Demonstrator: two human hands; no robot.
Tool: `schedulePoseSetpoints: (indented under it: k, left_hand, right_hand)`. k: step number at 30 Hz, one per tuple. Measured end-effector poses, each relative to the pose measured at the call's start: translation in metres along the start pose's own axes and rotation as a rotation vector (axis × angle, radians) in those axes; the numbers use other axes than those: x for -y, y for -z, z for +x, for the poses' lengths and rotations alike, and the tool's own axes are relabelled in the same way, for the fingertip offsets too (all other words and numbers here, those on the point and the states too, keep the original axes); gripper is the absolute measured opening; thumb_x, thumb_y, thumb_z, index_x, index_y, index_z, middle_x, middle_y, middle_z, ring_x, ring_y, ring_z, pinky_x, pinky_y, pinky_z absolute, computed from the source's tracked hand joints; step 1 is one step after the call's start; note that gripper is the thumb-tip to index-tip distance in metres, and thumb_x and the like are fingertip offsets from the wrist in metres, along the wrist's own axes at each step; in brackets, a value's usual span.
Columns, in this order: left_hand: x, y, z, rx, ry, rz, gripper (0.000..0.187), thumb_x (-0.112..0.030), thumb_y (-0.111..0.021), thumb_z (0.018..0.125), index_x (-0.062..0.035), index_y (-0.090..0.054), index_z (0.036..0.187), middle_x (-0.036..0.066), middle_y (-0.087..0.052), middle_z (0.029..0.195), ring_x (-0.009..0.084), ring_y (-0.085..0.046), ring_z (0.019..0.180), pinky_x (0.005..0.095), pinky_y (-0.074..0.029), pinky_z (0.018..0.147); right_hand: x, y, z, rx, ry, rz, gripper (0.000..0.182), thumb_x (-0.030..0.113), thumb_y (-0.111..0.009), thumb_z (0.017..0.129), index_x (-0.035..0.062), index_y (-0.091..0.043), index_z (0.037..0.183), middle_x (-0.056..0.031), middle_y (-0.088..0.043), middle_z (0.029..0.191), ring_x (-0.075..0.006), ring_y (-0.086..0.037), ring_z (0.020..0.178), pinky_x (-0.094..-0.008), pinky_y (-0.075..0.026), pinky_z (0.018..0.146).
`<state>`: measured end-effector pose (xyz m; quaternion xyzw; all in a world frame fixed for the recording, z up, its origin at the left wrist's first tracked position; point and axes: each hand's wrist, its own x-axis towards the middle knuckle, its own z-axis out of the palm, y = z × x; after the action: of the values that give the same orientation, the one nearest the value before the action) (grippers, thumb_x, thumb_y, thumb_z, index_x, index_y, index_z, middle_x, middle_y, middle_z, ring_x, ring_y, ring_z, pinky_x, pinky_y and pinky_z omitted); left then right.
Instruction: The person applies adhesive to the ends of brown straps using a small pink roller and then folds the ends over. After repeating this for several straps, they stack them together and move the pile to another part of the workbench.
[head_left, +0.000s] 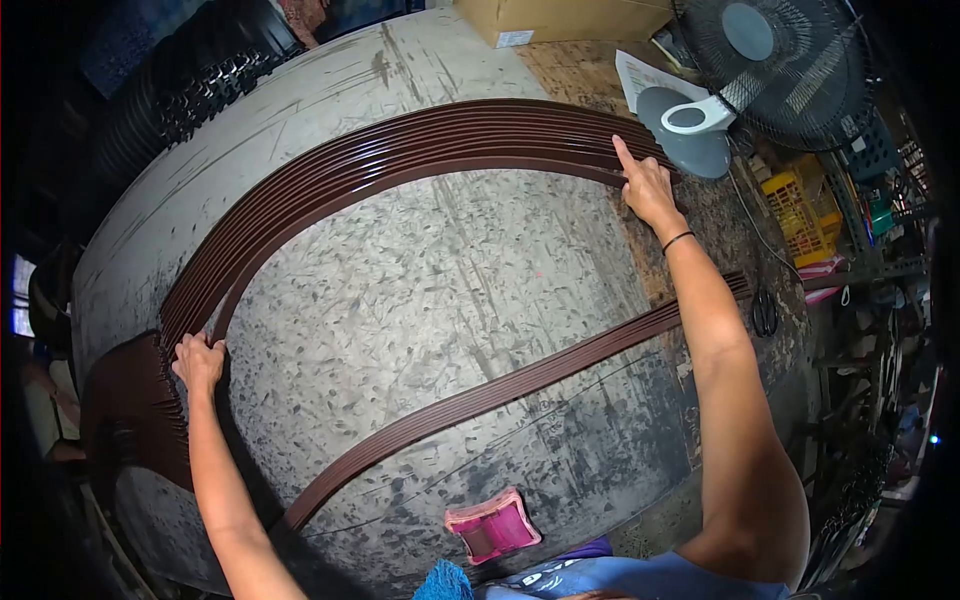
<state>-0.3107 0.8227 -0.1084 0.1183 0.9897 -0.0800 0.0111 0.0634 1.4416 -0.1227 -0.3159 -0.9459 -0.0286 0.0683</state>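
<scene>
Long, glossy dark brown strips [400,150] lie side by side in a wide arc across the table. My left hand [199,362] is closed at their left end, where the innermost strip [243,275] stands slightly apart from the others. At the right end, my right hand [650,190] has its index finger stretched over the strips. Its other fingers are curled at the innermost strip's end. A narrower group of brown strips [480,400] crosses the table nearer my body. More brown strips [135,400] hang over the table's left edge, beside my left hand.
A pink block-shaped object [495,525] lies near the front edge of the worn grey table [430,260]. A fan [770,70], a cardboard box [570,20] and scissors [764,312] are at the back and right. Black coiled strips [190,85] sit back left; a yellow basket [800,215] stands right.
</scene>
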Motion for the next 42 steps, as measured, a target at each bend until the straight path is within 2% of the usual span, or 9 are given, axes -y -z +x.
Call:
schedulePoseSetpoints:
  k: [6,8,12,19,34,35,36,39,42]
  left_hand:
    - [0.0,-0.003,-0.001,-0.009,0.05,0.051,0.037,-0.033,-0.07,0.08,-0.0064,-0.068,0.106,0.009,-0.059,0.115,0.031,-0.051,0.115,0.0511,-0.041,0.09]
    - [0.001,-0.002,0.0,0.015,0.046,0.082,0.04,-0.035,-0.068,0.081,-0.0058,-0.067,0.109,0.01,-0.058,0.117,0.0321,-0.051,0.116,0.0517,-0.042,0.088]
    - [0.003,-0.007,0.005,0.022,0.037,0.077,0.041,-0.035,-0.067,0.082,-0.0042,-0.067,0.108,0.011,-0.058,0.117,0.0329,-0.051,0.116,0.0527,-0.042,0.089]
    - [0.006,-0.003,0.003,0.029,0.037,0.08,0.041,-0.037,-0.066,0.082,-0.004,-0.067,0.106,0.011,-0.057,0.116,0.0328,-0.05,0.117,0.0532,-0.04,0.091]
    - [0.003,0.028,-0.011,0.189,0.009,0.191,0.053,-0.048,-0.066,0.077,-0.0122,-0.066,0.116,0.014,-0.055,0.131,0.032,-0.049,0.124,0.0489,-0.044,0.096]
    - [0.029,0.001,-0.005,0.055,-0.055,0.176,0.05,-0.048,-0.064,0.077,-0.0146,-0.067,0.115,0.014,-0.054,0.133,0.032,-0.051,0.123,0.0478,-0.046,0.095]
    - [0.026,0.007,-0.014,-0.007,-0.057,0.174,0.047,-0.045,-0.064,0.076,-0.013,-0.069,0.11,0.011,-0.061,0.116,0.0308,-0.055,0.113,0.0486,-0.048,0.089]
    - [0.039,0.006,-0.013,0.023,-0.072,0.093,0.035,-0.041,-0.066,0.074,-0.0153,-0.071,0.097,0.009,-0.061,0.112,0.0307,-0.057,0.109,0.0505,-0.047,0.083]
    - [0.04,0.002,-0.008,-0.028,-0.06,0.077,0.039,-0.042,-0.072,0.076,-0.013,-0.071,0.102,0.011,-0.06,0.109,0.0313,-0.051,0.113,0.0484,-0.041,0.089]
  right_hand:
    - [0.007,0.002,0.005,-0.166,0.006,-0.088,0.073,-0.001,-0.055,0.08,0.0222,-0.034,0.146,-0.009,-0.062,0.104,-0.0311,-0.054,0.1,-0.0501,-0.041,0.085]
    - [0.013,0.003,-0.005,-0.224,0.021,-0.057,0.051,0.006,-0.058,0.081,0.0144,-0.048,0.13,-0.0107,-0.059,0.104,-0.0317,-0.054,0.101,-0.048,-0.041,0.086]
    - [0.015,-0.004,-0.037,-0.087,0.013,0.037,0.036,0.017,-0.062,0.084,0.0064,-0.051,0.116,-0.0138,-0.055,0.107,-0.0334,-0.053,0.104,-0.0479,-0.041,0.088]
    - [0.005,-0.001,-0.036,0.33,-0.25,0.041,0.06,0.041,-0.042,0.098,0.0075,-0.032,0.147,-0.0196,-0.045,0.132,-0.0379,-0.048,0.121,-0.0506,-0.034,0.104]
    - [0.0,0.002,-0.03,0.38,-0.328,0.051,0.071,0.053,-0.044,0.092,0.0071,-0.035,0.145,-0.0205,-0.041,0.143,-0.0339,-0.04,0.133,-0.0501,-0.035,0.105]
    - [0.011,0.013,-0.034,0.358,-0.338,0.052,0.07,0.053,-0.044,0.092,0.0079,-0.035,0.145,-0.0184,-0.038,0.146,-0.0328,-0.039,0.134,-0.0497,-0.034,0.107]
    - [0.012,0.008,-0.032,0.356,-0.362,0.033,0.071,0.054,-0.044,0.092,0.0083,-0.035,0.146,-0.016,-0.037,0.148,-0.0308,-0.037,0.136,-0.0471,-0.031,0.109]
    - [-0.003,-0.012,-0.027,0.34,-0.267,0.036,0.068,0.051,-0.043,0.094,0.0103,-0.032,0.147,-0.0178,-0.034,0.149,-0.0315,-0.034,0.138,-0.0439,-0.033,0.109]
    - [-0.041,-0.046,-0.02,0.339,-0.236,-0.031,0.07,0.054,-0.04,0.094,0.0104,-0.031,0.148,-0.0221,-0.041,0.141,-0.0367,-0.041,0.13,-0.0464,-0.037,0.103]
